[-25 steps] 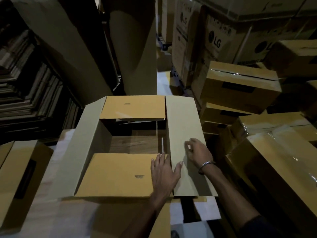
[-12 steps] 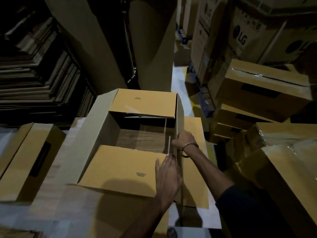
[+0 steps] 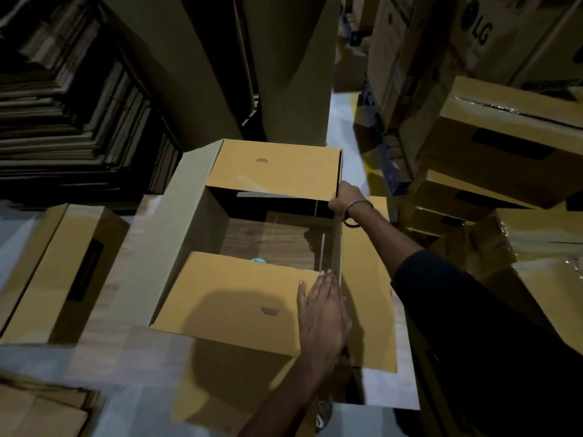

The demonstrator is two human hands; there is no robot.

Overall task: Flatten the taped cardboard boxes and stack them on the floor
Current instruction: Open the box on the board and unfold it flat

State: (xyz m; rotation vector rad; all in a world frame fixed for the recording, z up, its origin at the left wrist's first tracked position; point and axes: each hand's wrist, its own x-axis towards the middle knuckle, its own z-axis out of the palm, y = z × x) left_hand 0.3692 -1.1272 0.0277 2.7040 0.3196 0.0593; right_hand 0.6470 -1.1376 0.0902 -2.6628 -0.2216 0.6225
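An opened brown cardboard box (image 3: 176,241) stands in front of me with all its flaps spread; through it I see the wooden floor. My left hand (image 3: 321,313) lies flat with straight fingers on the near flap (image 3: 233,301), at its right edge. My right hand (image 3: 345,197), wearing a bracelet, grips the far right corner of the box where the far flap (image 3: 274,167) meets the right wall. The right flap (image 3: 366,279) hangs down outside the box.
A stack of flattened cardboard (image 3: 63,121) rises at the left. Another box (image 3: 41,272) lies on the floor at the left. Several taped boxes (image 3: 504,137) are piled at the right, with large LG cartons (image 3: 473,33) behind. Tall cardboard sheets (image 3: 284,58) stand ahead.
The right flap went from lying level to hanging down. My right hand slid along the right wall's top edge to the far corner. My left hand stayed on the near flap.
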